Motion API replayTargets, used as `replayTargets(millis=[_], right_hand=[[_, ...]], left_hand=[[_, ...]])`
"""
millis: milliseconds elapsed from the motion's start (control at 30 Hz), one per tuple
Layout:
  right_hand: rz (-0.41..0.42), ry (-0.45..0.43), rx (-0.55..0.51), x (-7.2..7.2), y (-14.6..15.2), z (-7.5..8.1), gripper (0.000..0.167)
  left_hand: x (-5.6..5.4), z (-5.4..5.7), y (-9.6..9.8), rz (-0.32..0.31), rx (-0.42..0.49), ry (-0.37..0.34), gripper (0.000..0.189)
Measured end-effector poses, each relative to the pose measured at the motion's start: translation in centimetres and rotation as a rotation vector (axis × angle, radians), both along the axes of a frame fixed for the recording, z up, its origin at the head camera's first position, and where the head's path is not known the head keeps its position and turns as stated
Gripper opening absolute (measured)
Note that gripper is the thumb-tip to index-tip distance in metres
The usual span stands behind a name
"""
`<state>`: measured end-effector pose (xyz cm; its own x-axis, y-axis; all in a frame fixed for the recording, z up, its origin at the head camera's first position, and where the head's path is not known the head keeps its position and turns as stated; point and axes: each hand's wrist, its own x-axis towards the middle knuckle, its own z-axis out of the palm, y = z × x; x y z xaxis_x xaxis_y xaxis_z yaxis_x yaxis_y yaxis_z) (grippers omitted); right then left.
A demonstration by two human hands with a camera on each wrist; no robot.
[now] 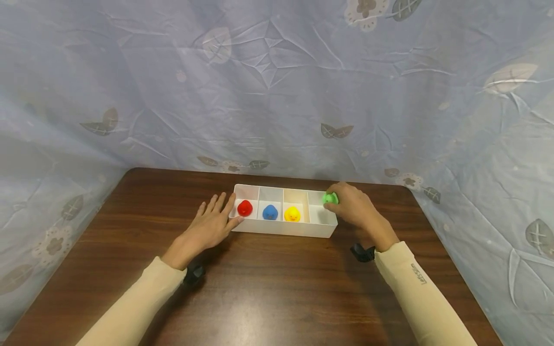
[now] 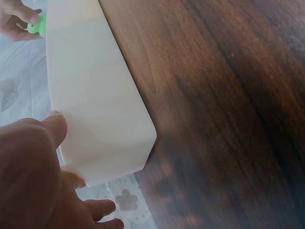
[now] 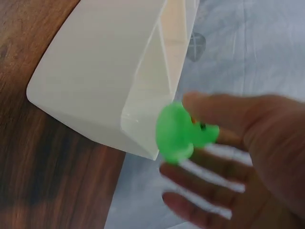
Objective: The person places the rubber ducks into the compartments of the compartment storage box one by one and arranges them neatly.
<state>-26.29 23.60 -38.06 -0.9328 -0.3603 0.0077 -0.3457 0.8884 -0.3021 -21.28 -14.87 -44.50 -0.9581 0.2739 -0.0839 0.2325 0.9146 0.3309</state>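
Observation:
A white box [image 1: 283,228] with a row of compartments stands on the table. A red rubber duck [image 1: 245,208] lies in its leftmost compartment, a blue rubber duck [image 1: 270,212] in the one beside it, then a yellow rubber duck [image 1: 292,214]. My right hand [image 1: 352,204] pinches a green rubber duck [image 1: 330,198] between thumb and fingers, over the rightmost compartment. In the right wrist view the green duck [image 3: 176,133] appears right at the box's rim. With fingers spread, my left hand [image 1: 212,223] touches the box's left end; its thumb [image 2: 58,125] rests at the rim.
The dark brown wooden table [image 1: 259,283] extends in front of the box and to both sides. A pale curtain [image 1: 268,96] with leaf and flower prints hangs behind and around it. Dark wrist straps [image 1: 362,253] show under the forearms.

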Motion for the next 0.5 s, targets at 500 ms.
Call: replayTargets(millis=[500], right_hand=[[0.140,-0.052,0.070,-0.3,-2.1,-1.1,0.039]], left_hand=[[-0.2,-0.2,0.0,0.005,0.000,-0.024,0.081]])
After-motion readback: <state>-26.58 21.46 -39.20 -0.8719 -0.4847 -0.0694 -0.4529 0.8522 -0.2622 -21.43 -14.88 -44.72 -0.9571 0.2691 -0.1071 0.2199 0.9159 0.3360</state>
